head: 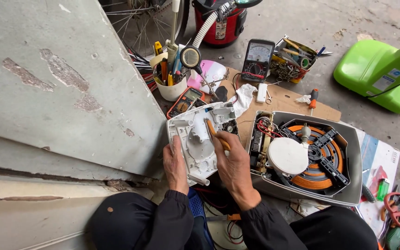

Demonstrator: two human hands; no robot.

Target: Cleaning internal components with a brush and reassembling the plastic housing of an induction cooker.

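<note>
My left hand (175, 164) grips the left edge of a white plastic housing part (195, 139), tilted up toward me. Over the part's middle, my right hand (234, 162) holds an orange-handled tool (215, 133) with its tip against the inside. To the right lies an opened induction cooker (348, 185), its grey shell showing an orange coil (318, 180), black brackets, red wires and a white round disc (287, 156) resting on top.
A white cup of tools (171, 88), an orange multimeter (184, 103), a black analogue meter (258, 59), a magnifier on a stand (191, 57), a tin of parts (292, 65) and a screwdriver (312, 98) lie beyond. A grey wall (61, 92) stands left, a green fan base (380, 74) right.
</note>
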